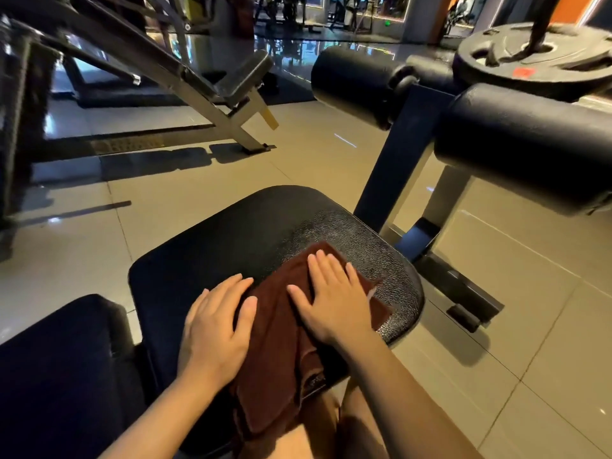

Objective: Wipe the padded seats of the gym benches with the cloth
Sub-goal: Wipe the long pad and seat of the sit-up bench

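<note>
Two flat palms I see: my left hand [215, 329] and right hand [334, 299], fingers straight, press the brown cloth [281, 352] onto the padded seat [231, 240], foam rollers [516, 144] at two o'clock.

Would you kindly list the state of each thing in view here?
cloth: spread flat on the seat, near end hanging off
padded seat: part covered by the cloth
left hand: flat, pressing the cloth's edge
right hand: flat, pressing the cloth
weight plate: loaded on its peg

Hidden and cut off around the padded seat [251, 240]

Your right hand [334, 299] covers the cloth [278, 332] middle on the seat; its lower end leaves frame; the weight plate [536, 61] beyond is cropped.
</note>
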The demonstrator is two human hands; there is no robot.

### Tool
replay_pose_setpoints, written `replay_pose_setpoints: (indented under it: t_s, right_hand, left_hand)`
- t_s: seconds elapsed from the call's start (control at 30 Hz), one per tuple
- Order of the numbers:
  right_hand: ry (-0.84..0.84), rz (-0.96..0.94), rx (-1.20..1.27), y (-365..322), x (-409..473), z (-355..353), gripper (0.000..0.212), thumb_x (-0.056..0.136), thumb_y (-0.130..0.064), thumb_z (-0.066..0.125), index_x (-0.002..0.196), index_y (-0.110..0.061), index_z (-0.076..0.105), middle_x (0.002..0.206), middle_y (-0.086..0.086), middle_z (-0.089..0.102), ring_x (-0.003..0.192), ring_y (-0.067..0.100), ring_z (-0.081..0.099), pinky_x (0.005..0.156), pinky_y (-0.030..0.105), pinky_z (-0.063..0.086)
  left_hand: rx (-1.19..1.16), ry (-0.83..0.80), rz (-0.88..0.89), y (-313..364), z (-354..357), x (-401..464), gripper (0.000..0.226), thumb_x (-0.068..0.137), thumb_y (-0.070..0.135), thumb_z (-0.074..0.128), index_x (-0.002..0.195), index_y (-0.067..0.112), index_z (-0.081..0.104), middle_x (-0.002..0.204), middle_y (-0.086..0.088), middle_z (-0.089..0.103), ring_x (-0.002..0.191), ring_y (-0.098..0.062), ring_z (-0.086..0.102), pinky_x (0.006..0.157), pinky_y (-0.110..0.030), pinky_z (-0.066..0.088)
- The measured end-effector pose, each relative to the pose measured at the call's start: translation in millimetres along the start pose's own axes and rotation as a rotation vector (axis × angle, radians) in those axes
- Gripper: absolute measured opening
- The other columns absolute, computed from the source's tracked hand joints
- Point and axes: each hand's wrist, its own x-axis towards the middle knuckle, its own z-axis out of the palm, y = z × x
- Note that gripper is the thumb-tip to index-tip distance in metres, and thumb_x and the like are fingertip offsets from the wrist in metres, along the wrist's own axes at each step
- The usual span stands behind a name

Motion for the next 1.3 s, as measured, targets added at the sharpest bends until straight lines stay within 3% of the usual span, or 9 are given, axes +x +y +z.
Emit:
replay_pose_setpoints:
  t_s: [0.1, 0.3, 0.5, 0.67, 0.9, 1.07, 1.13, 1.2, 1.3]
  right_hand:
    - [-0.018, 0.048, -0.038, 28.5, 36.6, -8.0, 0.074, 0.098, -0.064, 0.017, 0.157, -0.021, 0.005, 0.165, -0.003, 0.000, 0.151, 0.012, -0.003, 0.120, 0.035, -0.008]
    - [0.016, 0.081, -0.087, 46.4, 106.9, -8.8, 0.074, 0.098, -0.062, 0.015, 0.157, -0.018, 0.006, 0.165, 0.001, 0.003, 0.151, 0.016, 0.001, 0.122, 0.037, -0.003]
    - [0.005, 0.052, -0.113, 39.9, 109.3, -9.6, 0.074, 0.099, -0.059, 0.016, 0.157, -0.013, 0.008, 0.164, 0.005, 0.006, 0.151, 0.019, 0.003, 0.122, 0.039, -0.002]
    - [-0.026, -0.074, -0.093, 1.3, 53.7, -0.1, 0.099, 0.074, -0.065, -0.014, 0.157, -0.015, 0.006, 0.165, 0.004, 0.002, 0.151, 0.018, -0.001, 0.120, 0.038, -0.006]
    - [0.059, -0.134, -0.032, -33.2, -18.0, 16.8, 0.089, 0.081, -0.055, -0.002, 0.153, -0.012, 0.026, 0.161, 0.008, 0.020, 0.150, 0.022, 0.015, 0.119, 0.039, 0.000]
    - [-0.102, -0.213, -0.043, -37.7, -33.3, 8.8, 0.102, 0.065, -0.062, -0.020, 0.157, -0.023, 0.004, 0.164, -0.001, -0.002, 0.151, 0.015, -0.006, 0.118, 0.036, -0.011]
    - [-0.122, -0.248, -0.035, -39.0, -36.7, 6.0, 0.095, 0.074, -0.065, -0.015, 0.157, -0.025, 0.006, 0.165, -0.003, 0.000, 0.151, 0.015, -0.005, 0.119, 0.036, -0.010]
    - [-0.116, -0.284, 0.045, -39.0, -41.5, 3.2, 0.070, 0.096, -0.061, 0.008, 0.156, -0.025, 0.014, 0.164, -0.003, 0.008, 0.151, 0.014, 0.002, 0.119, 0.033, -0.006]
    - [0.178, -0.194, 0.340, -41.4, -58.3, 3.5, 0.052, 0.099, -0.047, 0.037, 0.140, -0.018, 0.049, 0.144, 0.003, 0.048, 0.136, 0.020, 0.039, 0.113, 0.030, 0.024]
  left_hand:
    - [0.034, 0.002, -0.022, -1.4, 3.7, 0.8, 0.068, 0.090, 0.059, 0.016, 0.135, 0.026, 0.054, 0.144, 0.010, 0.048, 0.140, -0.002, 0.023, 0.112, -0.034, 0.019]
    - [0.036, -0.024, -0.093, 0.2, 6.8, 7.2, 0.071, 0.086, 0.066, 0.010, 0.143, 0.037, 0.040, 0.147, 0.026, 0.030, 0.137, 0.015, -0.001, 0.111, -0.027, 0.007]
    - [-0.016, 0.022, -0.056, -0.3, 6.6, 7.1, 0.063, 0.090, 0.060, 0.016, 0.144, 0.036, 0.039, 0.141, 0.026, 0.032, 0.138, 0.009, 0.013, 0.111, -0.028, 0.013]
    - [-0.039, 0.051, -0.007, -3.8, 3.3, 7.1, 0.056, 0.090, 0.049, 0.027, 0.129, 0.026, 0.060, 0.137, 0.010, 0.053, 0.129, -0.010, 0.046, 0.105, -0.030, 0.026]
    - [0.230, -0.038, 0.208, -6.7, -16.6, -15.6, 0.042, 0.084, 0.041, 0.039, 0.099, 0.026, 0.075, 0.103, 0.009, 0.073, 0.100, -0.010, 0.068, 0.101, -0.037, 0.039]
    - [0.316, -0.021, 0.200, -30.4, -48.8, -56.5, 0.032, 0.082, 0.042, 0.051, 0.089, 0.025, 0.077, 0.093, 0.009, 0.073, 0.089, -0.012, 0.069, 0.091, -0.037, 0.048]
    - [0.351, -0.016, 0.139, -36.9, -61.2, -71.5, 0.038, 0.083, 0.044, 0.045, 0.085, 0.025, 0.077, 0.091, 0.008, 0.073, 0.089, -0.013, 0.069, 0.088, -0.039, 0.049]
    - [0.355, -0.005, 0.093, -40.3, -69.3, -83.2, 0.039, 0.083, 0.045, 0.043, 0.085, 0.025, 0.077, 0.092, 0.008, 0.073, 0.091, -0.013, 0.069, 0.090, -0.040, 0.047]
    - [0.332, 0.046, 0.086, -42.1, -76.6, -88.6, 0.016, 0.081, 0.037, 0.066, 0.080, 0.024, 0.075, 0.091, 0.008, 0.073, 0.092, -0.015, 0.069, 0.093, -0.043, 0.045]
